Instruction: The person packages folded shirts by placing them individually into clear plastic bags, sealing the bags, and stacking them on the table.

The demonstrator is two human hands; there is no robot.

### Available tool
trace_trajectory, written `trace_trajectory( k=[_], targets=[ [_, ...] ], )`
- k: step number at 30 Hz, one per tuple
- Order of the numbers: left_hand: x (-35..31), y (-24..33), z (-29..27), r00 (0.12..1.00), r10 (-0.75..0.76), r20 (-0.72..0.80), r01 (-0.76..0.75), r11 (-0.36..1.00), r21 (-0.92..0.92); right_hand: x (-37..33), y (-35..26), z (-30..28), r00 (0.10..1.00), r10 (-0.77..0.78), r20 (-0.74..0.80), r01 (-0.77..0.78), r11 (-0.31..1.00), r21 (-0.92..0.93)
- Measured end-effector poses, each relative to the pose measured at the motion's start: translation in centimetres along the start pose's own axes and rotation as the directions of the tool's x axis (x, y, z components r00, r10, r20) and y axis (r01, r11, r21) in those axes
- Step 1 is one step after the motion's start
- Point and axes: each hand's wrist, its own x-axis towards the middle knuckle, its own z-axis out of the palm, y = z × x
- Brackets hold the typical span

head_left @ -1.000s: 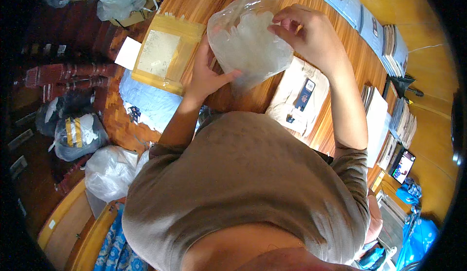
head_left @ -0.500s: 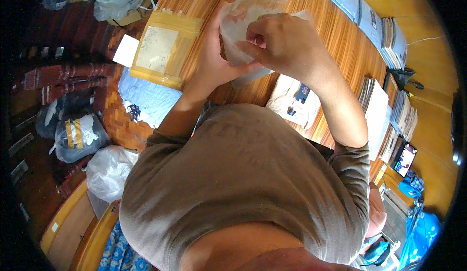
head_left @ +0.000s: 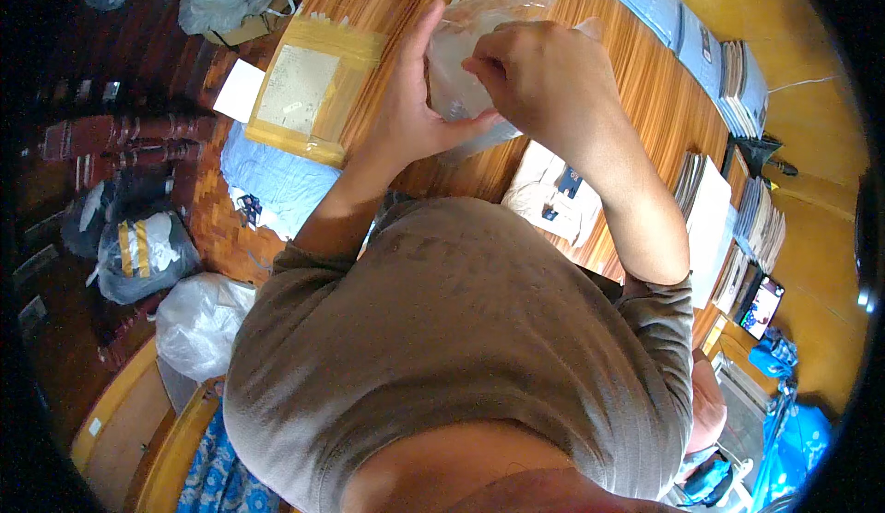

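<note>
A clear plastic bag [head_left: 454,75] is up in front of me over the wooden table. My left hand [head_left: 412,107] stands along its left side, fingers stretched upward and thumb reaching right across the bag's lower part; the hand is open against the plastic. From the right comes my right hand [head_left: 546,70], closed in a pinch at the bag's upper right, with its fingertips partly hidden. Closer to my body, a folded white garment [head_left: 544,201] with a dark label lies on the table.
A yellow-taped parcel [head_left: 300,89] lies at the table's left edge, above a light-blue garment [head_left: 277,176]. Stacks of packed blue garments [head_left: 701,43] line the far right edge. A lit phone [head_left: 762,306] stands at the right. Plastic sacks [head_left: 203,324] lie on the floor at left.
The left hand's fingers have straightened upward and now show beside the bag rather than behind it. The right hand has shifted slightly and stays pinched.
</note>
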Motion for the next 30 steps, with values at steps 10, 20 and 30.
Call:
trace_trajectory(
  k=[10, 20, 30],
  targets=[
    [3.6, 2.2, -1.9, 0.991, 0.079, 0.105, -0.102, 0.965, 0.241, 0.0, 1.0, -0.7, 0.887, -0.201, -0.415, 0.334, 0.901, 0.278],
    [4.5, 1.8, 0.1, 0.979, -0.170, 0.110, 0.159, 0.982, 0.107, -0.9, 3.6, -3.6, 0.820, -0.083, -0.566, 0.388, 0.808, 0.444],
    [4.1, 3.4, 0.9, 0.986, -0.120, 0.114, 0.078, 0.945, 0.316, -3.8, 10.3, -7.5, 0.427, 0.523, -0.737, 0.710, 0.311, 0.632]
  ],
)
